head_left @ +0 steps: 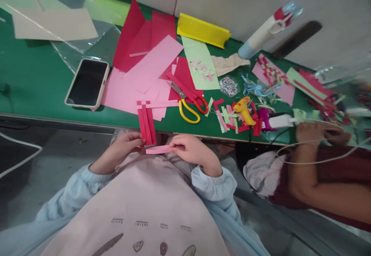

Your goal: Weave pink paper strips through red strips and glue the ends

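Note:
My left hand (125,150) pinches the lower left corner of a bundle of red paper strips (147,124), which hangs over the table's front edge. At the top of the red strips, a light pink strip (164,104) crosses them and reaches right toward the scissors. My right hand (191,150) is closed on the right end of a separate pink strip (157,150), held just below the red strips. Scissors (185,97) with yellow and red handles lie partly spread on the table, right of the strips.
A phone (87,83) lies at the left, beside pink sheets (121,94). Farther right are paper scraps (226,117), a yellow glue gun (245,110), a bead box (228,85) and a bottle (261,36). Another person's arm (307,163) rests at the far right.

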Demonstrator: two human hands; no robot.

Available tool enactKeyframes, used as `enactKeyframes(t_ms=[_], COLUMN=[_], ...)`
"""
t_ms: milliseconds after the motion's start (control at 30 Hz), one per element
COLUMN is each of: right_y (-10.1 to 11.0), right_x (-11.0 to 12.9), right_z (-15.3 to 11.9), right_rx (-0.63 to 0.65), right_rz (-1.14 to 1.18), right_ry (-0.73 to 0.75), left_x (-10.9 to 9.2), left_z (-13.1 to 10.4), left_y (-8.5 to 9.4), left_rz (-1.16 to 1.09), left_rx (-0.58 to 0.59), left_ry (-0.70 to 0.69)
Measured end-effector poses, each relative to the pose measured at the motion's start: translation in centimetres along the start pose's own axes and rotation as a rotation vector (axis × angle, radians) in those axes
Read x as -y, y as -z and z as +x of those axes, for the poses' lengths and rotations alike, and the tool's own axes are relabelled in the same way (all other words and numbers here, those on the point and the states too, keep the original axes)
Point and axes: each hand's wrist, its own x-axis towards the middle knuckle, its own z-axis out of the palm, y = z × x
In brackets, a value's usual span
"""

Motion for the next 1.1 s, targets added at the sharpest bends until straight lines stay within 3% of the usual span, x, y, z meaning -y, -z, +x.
enactKeyframes(t_ms=[400,833,1100], right_y=[0.4,0.7,1.1], right_x=[0.2,-0.9,-0.9], right_z=[0.7,2.0,2.5], right_rx=[0.0,0.006,0.069], right_rz=[-0.012,-0.018,-0.101], right_ry=[0.003,0.011,-0.034], left_x=[-0.2,-0.7,-0.3], left_z=[-0.2,-0.6,-0.6], left_y=[0.0,-0.1,0.3], left_rz=[-0.118,-0.053,-0.107], left_rx=[-0.014,-0.057,-0.033], left_ry=[0.025,0.001,-0.008])
